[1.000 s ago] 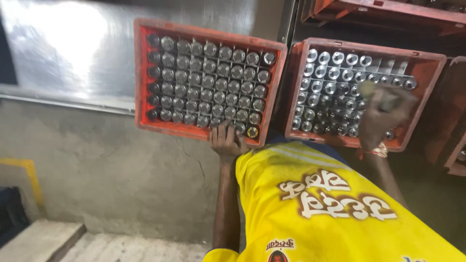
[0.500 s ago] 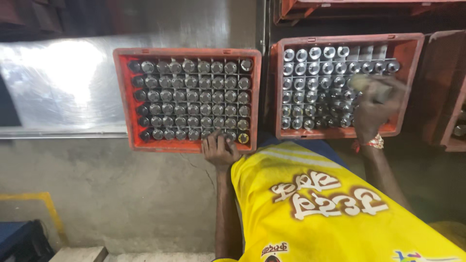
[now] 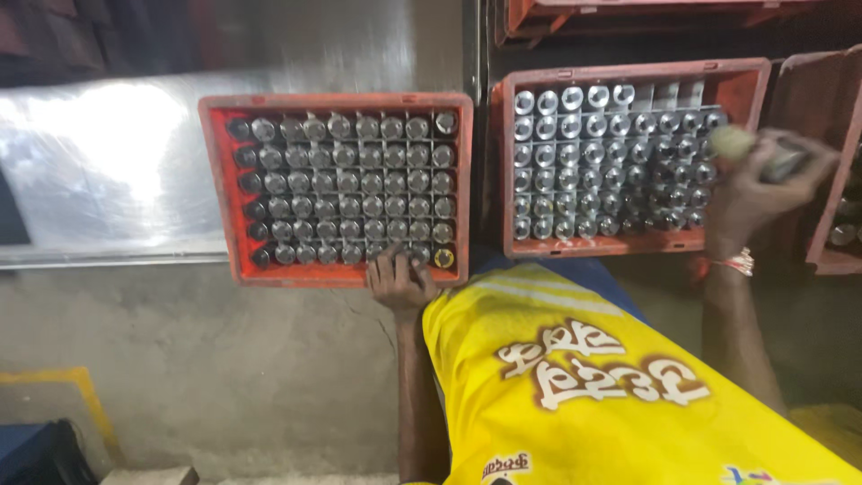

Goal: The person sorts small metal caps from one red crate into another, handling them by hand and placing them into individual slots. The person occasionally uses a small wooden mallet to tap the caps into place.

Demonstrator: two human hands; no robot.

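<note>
My left hand [image 3: 400, 280] grips the near rim of a red crate [image 3: 220, 180] packed with several capped glass bottles. My right hand [image 3: 750, 202] is raised over the right end of a second red crate [image 3: 593, 244] and is closed around a bottle [image 3: 763, 154], which is blurred by motion. That second crate holds several bottles too, with a few empty cells along its far row. My yellow shirt [image 3: 584, 395] fills the lower right of the view.
A shiny metal sheet [image 3: 99, 171] lies left of the crates. Another red crate [image 3: 628, 13] sits beyond, and one more [image 3: 835, 180] at the right edge. Grey concrete [image 3: 224, 359] with a yellow painted mark [image 3: 54, 386] is below.
The view has swung, so both crates now sit squarer and lower in frame. My right hand has moved right with the bottle toward the crate's right end. My left hand stays on the rim.
</note>
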